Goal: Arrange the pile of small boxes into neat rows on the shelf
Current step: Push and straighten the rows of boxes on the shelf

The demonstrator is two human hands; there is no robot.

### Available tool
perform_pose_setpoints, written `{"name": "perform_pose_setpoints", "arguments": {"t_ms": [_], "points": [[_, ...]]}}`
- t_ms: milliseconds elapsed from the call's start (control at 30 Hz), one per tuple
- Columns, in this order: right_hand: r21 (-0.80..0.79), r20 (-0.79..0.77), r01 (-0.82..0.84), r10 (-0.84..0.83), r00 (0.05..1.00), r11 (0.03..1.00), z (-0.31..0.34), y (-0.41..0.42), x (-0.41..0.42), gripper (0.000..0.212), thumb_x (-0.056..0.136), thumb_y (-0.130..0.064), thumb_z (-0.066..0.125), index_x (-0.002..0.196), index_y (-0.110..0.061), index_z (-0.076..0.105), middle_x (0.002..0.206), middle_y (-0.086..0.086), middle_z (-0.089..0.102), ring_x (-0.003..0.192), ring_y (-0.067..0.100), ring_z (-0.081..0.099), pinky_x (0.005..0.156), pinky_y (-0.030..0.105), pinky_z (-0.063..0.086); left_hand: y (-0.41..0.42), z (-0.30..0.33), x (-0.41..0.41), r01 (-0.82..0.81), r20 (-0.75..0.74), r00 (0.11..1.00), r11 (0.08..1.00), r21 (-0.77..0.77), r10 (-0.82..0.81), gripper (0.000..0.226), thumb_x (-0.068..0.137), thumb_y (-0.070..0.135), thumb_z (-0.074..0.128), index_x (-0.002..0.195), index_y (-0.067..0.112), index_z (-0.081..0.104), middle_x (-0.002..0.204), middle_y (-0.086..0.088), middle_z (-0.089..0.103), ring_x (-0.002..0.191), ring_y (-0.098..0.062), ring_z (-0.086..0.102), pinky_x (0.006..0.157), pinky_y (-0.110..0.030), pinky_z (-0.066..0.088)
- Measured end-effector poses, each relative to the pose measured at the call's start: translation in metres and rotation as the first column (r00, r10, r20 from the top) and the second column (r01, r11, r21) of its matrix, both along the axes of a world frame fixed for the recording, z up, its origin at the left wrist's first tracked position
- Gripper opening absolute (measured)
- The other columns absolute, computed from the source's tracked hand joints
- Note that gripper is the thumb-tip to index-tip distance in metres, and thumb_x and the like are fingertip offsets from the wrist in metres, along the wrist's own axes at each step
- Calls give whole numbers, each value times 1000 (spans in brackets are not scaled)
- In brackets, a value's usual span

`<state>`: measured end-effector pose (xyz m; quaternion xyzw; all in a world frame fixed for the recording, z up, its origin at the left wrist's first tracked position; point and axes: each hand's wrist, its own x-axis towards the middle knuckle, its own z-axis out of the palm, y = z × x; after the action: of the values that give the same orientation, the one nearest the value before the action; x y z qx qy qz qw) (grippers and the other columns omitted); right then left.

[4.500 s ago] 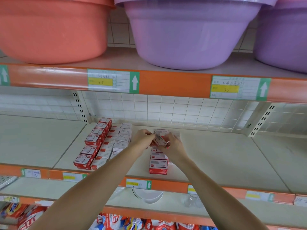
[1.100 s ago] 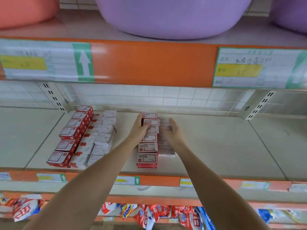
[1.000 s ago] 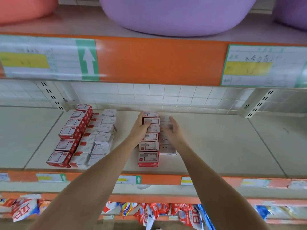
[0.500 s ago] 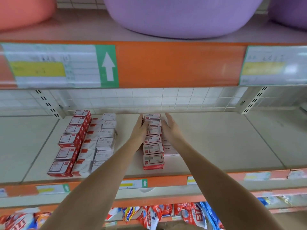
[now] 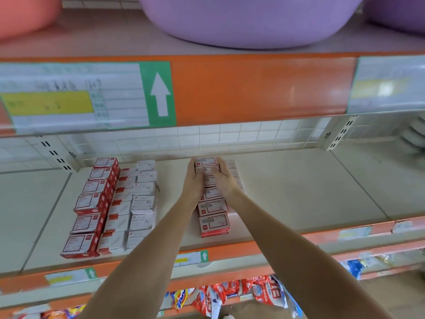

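— On the middle shelf [image 5: 287,192], what did the hands do?
— Left hand [image 5: 195,180] and right hand [image 5: 224,178] flanked the far end of the red-and-white box row [image 5: 213,217], fingers straight and pressed together, flat against its sides.
— Other boxes?
— Three tidy rows [image 5: 110,203] well to the left; white boxes [image 5: 234,173] just beside the right hand.
— Above?
— Purple basin [image 5: 248,19]
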<state>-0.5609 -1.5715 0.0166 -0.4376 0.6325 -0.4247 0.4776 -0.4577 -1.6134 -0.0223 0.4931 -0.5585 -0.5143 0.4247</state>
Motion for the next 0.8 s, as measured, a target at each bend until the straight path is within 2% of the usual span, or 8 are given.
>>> {"name": "perform_pose_setpoints", "arguments": {"t_ms": [167,267,400,500,600,667,733,800], "points": [[46,-16,29,-28,999,999,-10,-6,10,52,104,-27,36,154,-30,22,146,-6,41,136,17,38,113,33,31,3,4,1,8,47,999,1000,3,-8,36,101,11,35,135,21,45,120,4,60,104,-8,62,83,-21,53],[43,-26,14,-13,1000,999,-6,-6,8,51,104,-22,37,154,-24,23,147,-1,41,135,19,40,113,36,33,3,5,0,-5,51,999,1000,-4,5,37,100,10,35,136,19,42,124,0,57,111,-14,60,91,-28,51],[31,-21,16,-16,1000,999,5,-3,3,40,103,-18,38,142,-24,39,118,-2,58,104,17,57,76,17,47,8,15,2,-8,18,1000,998,57,6,32,102,12,37,133,21,41,119,-2,59,106,-19,63,84,-30,53],[21,65,109,-111,992,994,18,11,-6,40,103,-16,42,143,-21,40,128,-3,56,101,10,56,61,5,45,11,21,8,0,-91,996,981,192,18,32,103,18,42,134,21,40,114,-6,65,90,-18,70,65,-31,59],[-50,78,144,-140,987,988,16,32,-12,36,103,-9,40,138,-8,47,120,5,59,112,18,57,70,5,45,22,20,17,-35,-121,991,974,223,64,44,99,36,50,139,21,40,119,-6,66,92,-17,72,65,-30,60],[-96,103,137,-127,987,986,7,45,-6,32,104,-16,41,132,-10,54,108,-1,65,106,19,63,80,16,50,38,14,20,-41,-184,979,976,213,82,42,99,39,52,134,17,44,117,-6,67,96,-19,71,74,-34,60],[-85,96,116,-108,990,990,-6,51,1,33,103,-35,43,131,-23,55,117,-8,65,111,13,61,94,29,51,56,11,18,-29,-243,967,979,202,79,25,101,30,49,123,16,51,113,-6,69,97,-21,71,78,-37,59],[-64,93,86,-80,992,994,-9,56,11,37,100,-45,44,133,-29,49,128,-16,57,120,5,54,99,24,45,65,8,14,-11,-250,966,981,191,59,25,103,26,46,127,22,51,120,-3,66,104,-19,68,88,-40,57]]}}
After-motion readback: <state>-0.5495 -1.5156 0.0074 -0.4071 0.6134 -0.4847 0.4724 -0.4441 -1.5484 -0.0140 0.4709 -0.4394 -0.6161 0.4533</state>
